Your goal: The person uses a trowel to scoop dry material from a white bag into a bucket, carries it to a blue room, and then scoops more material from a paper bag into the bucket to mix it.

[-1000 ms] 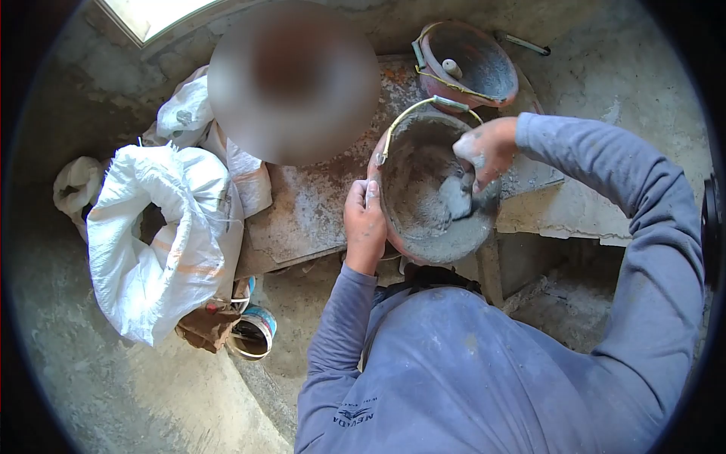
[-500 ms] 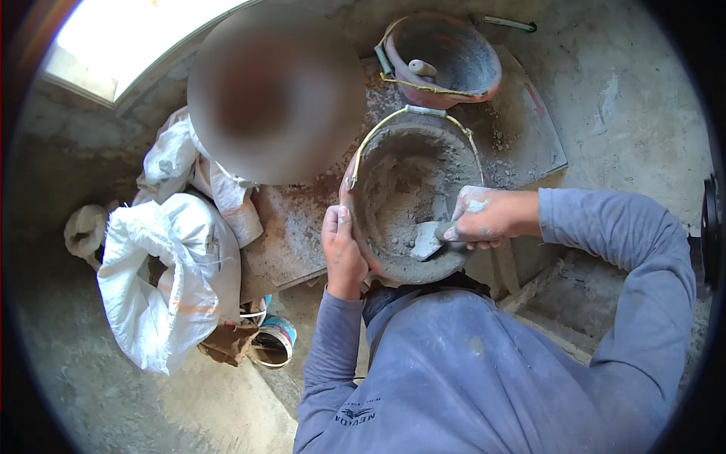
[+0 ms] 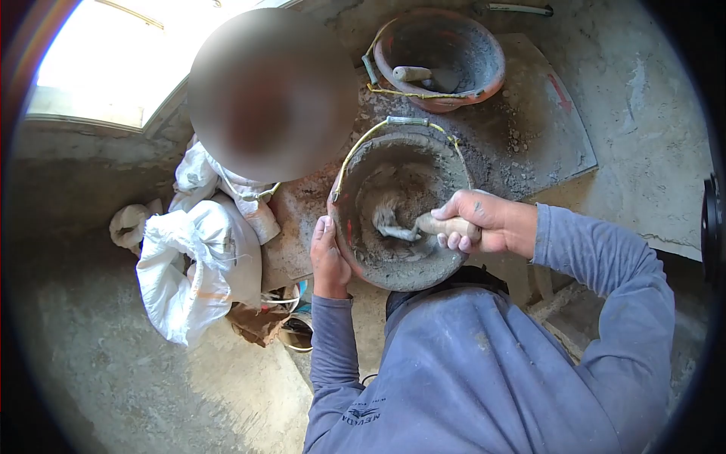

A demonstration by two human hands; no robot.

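Observation:
A bucket (image 3: 349,246) with a wire handle stands in front of me, its inside coated with grey mortar (image 3: 423,257). My left hand (image 3: 330,261) grips its left side, thumb up near the rim. In my right hand (image 3: 488,219) is the wooden handle of a trowel (image 3: 446,225), fingers wrapped round it. The trowel's blade is down in the mortar, left of the hand, partly coated by the mix.
Behind stands a second bucket (image 3: 495,72) with another trowel (image 3: 412,73) in it. A dusty board (image 3: 556,144) lies under both buckets. White sacks (image 3: 200,257) and a small paint can (image 3: 299,333) are at the left. A round blur hides the upper left.
My right hand has turned, and the trowel blade has gone from the near rim to the middle of the bucket, into the mortar. The left hand keeps its hold. The view has shifted slightly.

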